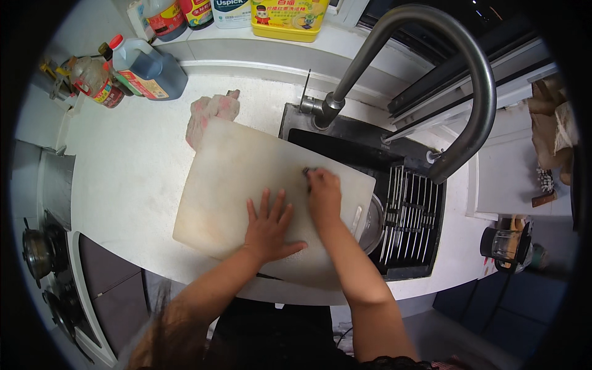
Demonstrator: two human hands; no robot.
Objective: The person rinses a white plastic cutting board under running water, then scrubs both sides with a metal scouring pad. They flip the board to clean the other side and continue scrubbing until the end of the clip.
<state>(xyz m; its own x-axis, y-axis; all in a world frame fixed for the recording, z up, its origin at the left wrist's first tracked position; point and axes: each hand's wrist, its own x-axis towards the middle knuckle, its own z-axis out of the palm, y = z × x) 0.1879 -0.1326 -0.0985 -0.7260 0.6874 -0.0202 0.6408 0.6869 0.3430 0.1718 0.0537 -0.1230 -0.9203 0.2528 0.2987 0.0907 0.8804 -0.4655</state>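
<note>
Two hands on cutting board (246, 179): left hand (269, 227) flat, right hand (323, 195) pressing scrubber (308, 171).

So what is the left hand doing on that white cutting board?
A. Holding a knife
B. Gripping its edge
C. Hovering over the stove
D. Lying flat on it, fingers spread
D: the left hand lies palm down with fingers spread on the board, while the right hand presses a small dark thing, too small to identify, against it beside the sink.
</note>
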